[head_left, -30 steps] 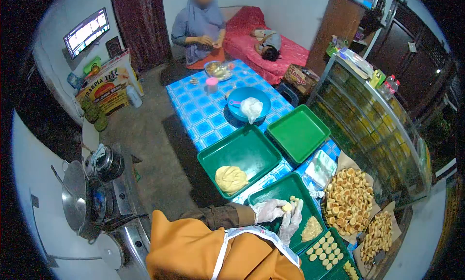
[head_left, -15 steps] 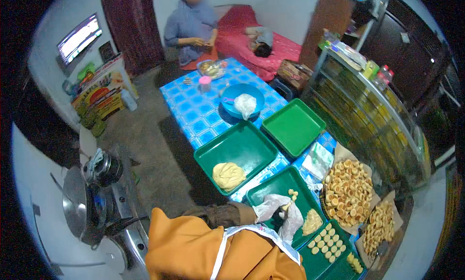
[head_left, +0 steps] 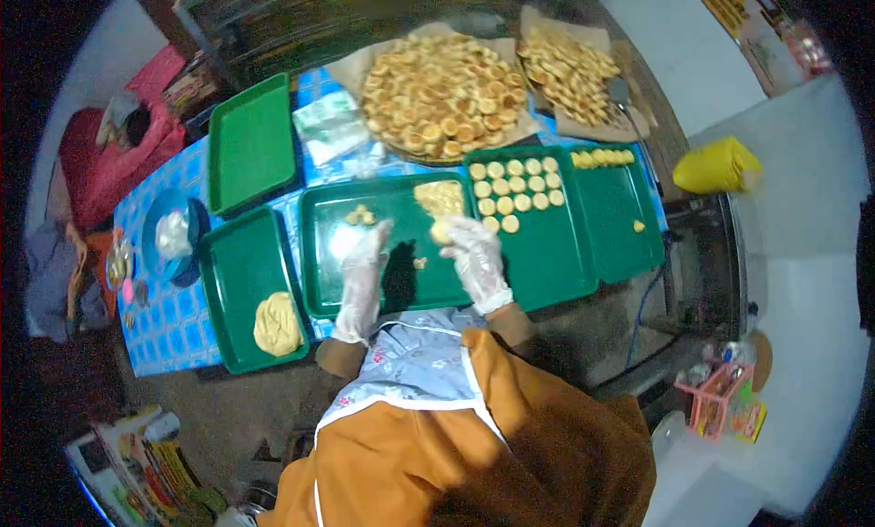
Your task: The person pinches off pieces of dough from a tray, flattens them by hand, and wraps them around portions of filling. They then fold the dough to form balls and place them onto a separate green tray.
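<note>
My right hand (head_left: 478, 261), in a clear plastic glove, pinches a small ball of dough (head_left: 442, 231) above a green tray (head_left: 314, 290). My left hand (head_left: 362, 276), gloved too, is over the same tray, its fingers stretched out and nothing visible in them. Close to its fingertips lie a few dough pieces (head_left: 361, 216). A heap of pale crumbly filling (head_left: 439, 198) sits at the tray's far right corner, just beyond my right hand. Small bits (head_left: 419, 263) lie between my hands. On the neighbouring green tray (head_left: 538, 272) are rows of flat round dough pieces (head_left: 517, 185).
A large dough lump (head_left: 278, 325) rests on a left tray. Behind stand baked rounds (head_left: 444, 94), a second baked pile (head_left: 570, 76), a plastic packet (head_left: 333, 130) and a bright green tray (head_left: 251, 144). A blue basin (head_left: 167, 219) and another person (head_left: 59, 272) are at far left.
My view has swung right and down onto the trays. My hands, close together before, are now apart, with the dough ball in the right one.
</note>
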A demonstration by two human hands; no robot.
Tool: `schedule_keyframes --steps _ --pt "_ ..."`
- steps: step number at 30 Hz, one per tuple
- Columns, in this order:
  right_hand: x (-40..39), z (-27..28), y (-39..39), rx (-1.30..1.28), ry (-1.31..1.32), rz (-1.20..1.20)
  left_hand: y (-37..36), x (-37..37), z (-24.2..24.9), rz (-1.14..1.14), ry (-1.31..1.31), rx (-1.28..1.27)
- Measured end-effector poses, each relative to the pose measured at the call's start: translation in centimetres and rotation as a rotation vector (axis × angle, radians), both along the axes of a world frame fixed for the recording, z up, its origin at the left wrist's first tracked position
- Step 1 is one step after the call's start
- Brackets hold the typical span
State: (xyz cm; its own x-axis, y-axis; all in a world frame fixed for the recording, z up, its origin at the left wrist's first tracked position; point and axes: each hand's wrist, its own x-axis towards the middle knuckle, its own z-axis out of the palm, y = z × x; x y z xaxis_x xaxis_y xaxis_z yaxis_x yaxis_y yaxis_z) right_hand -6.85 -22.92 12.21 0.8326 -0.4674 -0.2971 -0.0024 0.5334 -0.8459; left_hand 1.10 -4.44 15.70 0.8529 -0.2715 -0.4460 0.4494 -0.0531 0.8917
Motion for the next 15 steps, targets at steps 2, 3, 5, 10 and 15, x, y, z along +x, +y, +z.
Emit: schedule_keyframes --steps 2,3,5,10,15 --pt "-1.5 -1.3 -4.3 -0.091 0.050 -0.265 1.5 1.6 -2.6 0.093 0.103 -0.192" --pt "-2.4 -3.0 -6.5 -0.269 0.098 -0.415 2.7 2.0 -3.5 0.135 0.097 -0.318" --pt "-3.7 -5.9 -10.1 -0.329 0.185 -0.640 3.8 1.4 -2.6 0.217 0.077 -0.455" --pt "-3.8 -10.9 -14.7 -0.463 0.238 -0.619 7.6 2.3 -6.5 0.368 0.130 -0.614" --pt "-2.6 -12.7 -15.6 -0.701 0.382 -0.510 8.8 0.7 -6.8 0.474 0.118 -0.569"
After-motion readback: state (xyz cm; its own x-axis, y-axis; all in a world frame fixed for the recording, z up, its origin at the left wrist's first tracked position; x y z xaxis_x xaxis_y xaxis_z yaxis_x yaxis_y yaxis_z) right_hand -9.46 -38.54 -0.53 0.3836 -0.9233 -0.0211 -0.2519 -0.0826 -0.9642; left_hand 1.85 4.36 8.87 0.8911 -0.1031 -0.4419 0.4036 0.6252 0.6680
